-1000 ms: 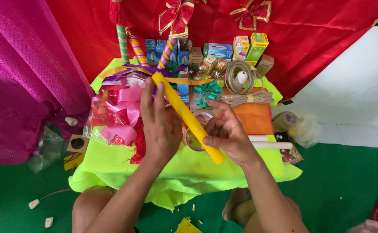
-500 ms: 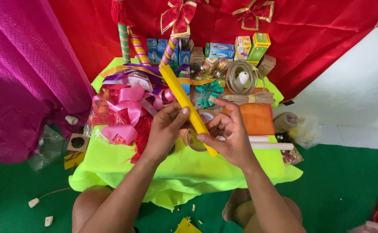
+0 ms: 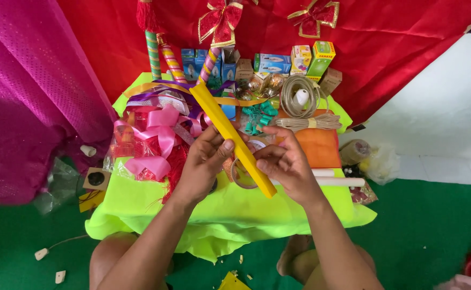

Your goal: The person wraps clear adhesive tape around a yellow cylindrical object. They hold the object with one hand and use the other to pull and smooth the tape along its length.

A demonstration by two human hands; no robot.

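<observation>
Head view, looking down over a low worktop (image 3: 138,207) draped in lime-green cloth.

Item in hand: long yellow rolled paper tube (image 3: 230,134), held diagonally above the worktop, far end up-left over the ribbon heap, near end down-right over the cloth. Left hand (image 3: 200,164) is curled round the tube near its middle, thumb pressed on the top face, fingers wrapped beneath. Right hand (image 3: 283,164) is partly closed, fingertips pinching the lower part of the tube from the right side. Both hands are in contact with it.

Handling estimate: looks light and hollow; edges appear slightly flattened, so probably crushable if squeezed hard. Smooth paper surface, likely to slide through a loose hold. Stiff enough along its length to stay straight while unsupported at both ends. Best hold judged to be mid-length plus 1 point nearer an end, as now, with light pressure.

Surroundings: pink ribbon bows (image 3: 157,137) in clear wrap just left of the left hand; a tape roll (image 3: 243,172) on the cloth directly under the tube; teal bows (image 3: 259,114) and a coil of twine (image 3: 300,96) behind; an orange sheet (image 3: 318,145) to the right; 2 white rolled tubes (image 3: 337,180) beyond the right hand; small boxes (image 3: 270,63) along the back; striped sticks (image 3: 173,64) upright against red fabric (image 3: 396,43).

Obstructions: the far end of the tube overhangs the ribbons and could snag on loose strands if swung left; the tape roll sits where the tube would be set down.
</observation>
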